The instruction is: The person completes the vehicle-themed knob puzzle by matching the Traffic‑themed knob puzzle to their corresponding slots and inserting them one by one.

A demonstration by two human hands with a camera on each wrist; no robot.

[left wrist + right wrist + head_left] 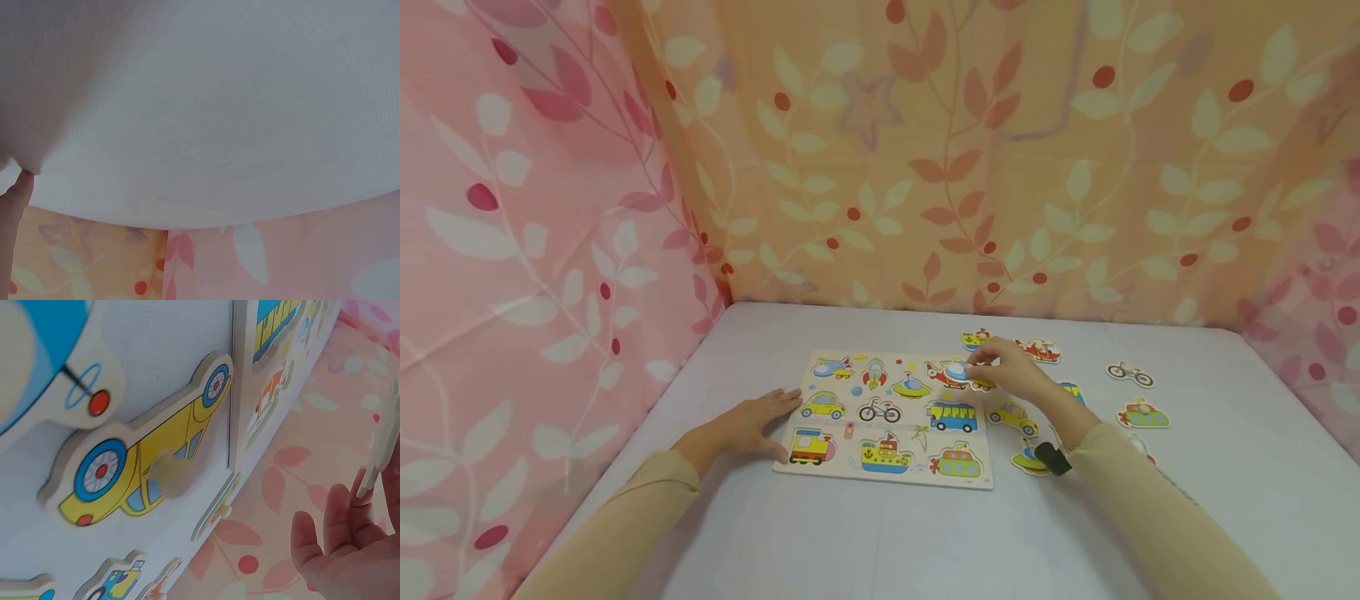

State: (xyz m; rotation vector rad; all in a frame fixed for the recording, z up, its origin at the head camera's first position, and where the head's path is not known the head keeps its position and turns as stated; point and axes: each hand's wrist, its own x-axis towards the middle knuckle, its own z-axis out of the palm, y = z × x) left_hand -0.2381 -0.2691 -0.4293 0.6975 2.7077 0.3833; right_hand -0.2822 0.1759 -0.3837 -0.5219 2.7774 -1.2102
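My right hand (1011,367) pinches a blue-and-yellow wooden puzzle piece (957,370) over the upper right of the puzzle board (865,481), overlapping the helicopter picture. In the right wrist view that piece (382,440) shows edge-on, its picture turned away, with the fingers of the right hand (350,550) beneath it. Spread along the board's left edge, my left hand (741,429) has its fingers extended, fingertips at the rim. The left wrist view catches only a finger (17,200) of it. Vehicle pictures in rows cover the board.
Right of the board lie a yellow car piece (1012,418), a flying saucer piece (1030,460), a bicycle piece (1130,374) and a submarine piece (1142,414). Behind the right hand are a boat piece (975,338) and a helicopter piece (1043,350). Patterned curtains (880,167) enclose the white table.
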